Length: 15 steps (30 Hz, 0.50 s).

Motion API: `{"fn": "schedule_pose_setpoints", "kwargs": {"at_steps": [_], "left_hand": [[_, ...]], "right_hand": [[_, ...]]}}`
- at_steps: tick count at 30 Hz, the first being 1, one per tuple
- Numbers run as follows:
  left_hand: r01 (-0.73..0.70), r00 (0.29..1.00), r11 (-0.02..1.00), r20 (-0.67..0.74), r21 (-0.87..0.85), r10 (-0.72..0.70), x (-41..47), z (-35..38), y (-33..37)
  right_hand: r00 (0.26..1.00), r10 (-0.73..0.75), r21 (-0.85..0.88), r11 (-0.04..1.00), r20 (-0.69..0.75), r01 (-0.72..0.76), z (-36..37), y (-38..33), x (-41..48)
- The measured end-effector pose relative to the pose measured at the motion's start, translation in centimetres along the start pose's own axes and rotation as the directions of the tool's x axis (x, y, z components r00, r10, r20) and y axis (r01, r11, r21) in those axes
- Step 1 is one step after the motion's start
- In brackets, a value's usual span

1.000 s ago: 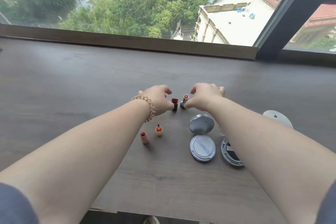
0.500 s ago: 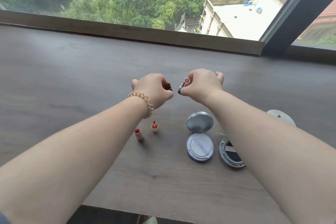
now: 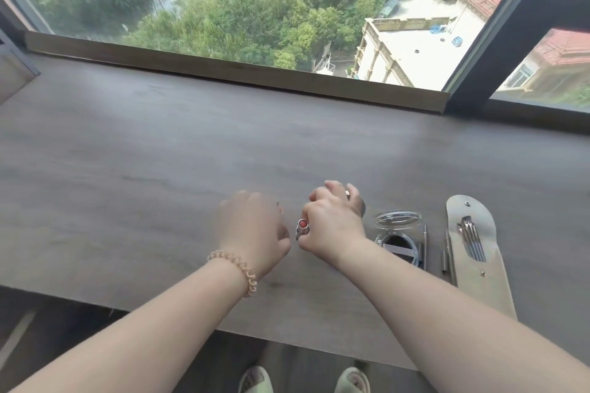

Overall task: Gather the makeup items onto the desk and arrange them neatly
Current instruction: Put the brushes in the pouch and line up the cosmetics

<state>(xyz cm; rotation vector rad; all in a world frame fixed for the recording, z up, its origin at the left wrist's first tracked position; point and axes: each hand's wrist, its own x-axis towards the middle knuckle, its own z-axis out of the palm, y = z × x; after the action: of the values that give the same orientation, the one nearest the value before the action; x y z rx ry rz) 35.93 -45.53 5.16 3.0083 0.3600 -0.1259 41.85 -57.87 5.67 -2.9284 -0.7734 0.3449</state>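
Currently, grey wood-grain desk (image 3: 159, 169) spanning the view, window (image 3: 255, 3) along its 12 o'clock edge. Pale tool pouch (image 3: 479, 277) lying flat at 3 o'clock of the hands, thin metal tools (image 3: 472, 239) tucked in it. Open compact (image 3: 397, 241) between pouch and right hand, lid raised, two slim metal sticks (image 3: 424, 242) just beside it. Right hand (image 3: 332, 226) curled around an uncapped red lipstick (image 3: 302, 228), held above the desk, bullet facing up. Left hand (image 3: 252, 233) at 9 o'clock of the lipstick, loosely fisted (contents hidden, cannot tell), coiled hair tie (image 3: 236, 269) at its wrist.
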Motion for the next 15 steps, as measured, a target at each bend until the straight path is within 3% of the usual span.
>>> {"fn": "schedule_pose_setpoints", "kwargs": {"at_steps": [15], "left_hand": [[-0.092, 0.995, 0.991, 0.034, 0.098, 0.089, 0.1, 2.5, 0.6]], "right_hand": [[0.997, 0.072, -0.047, 0.996, -0.015, -0.073, 2.1, 0.1, 0.0]]}}
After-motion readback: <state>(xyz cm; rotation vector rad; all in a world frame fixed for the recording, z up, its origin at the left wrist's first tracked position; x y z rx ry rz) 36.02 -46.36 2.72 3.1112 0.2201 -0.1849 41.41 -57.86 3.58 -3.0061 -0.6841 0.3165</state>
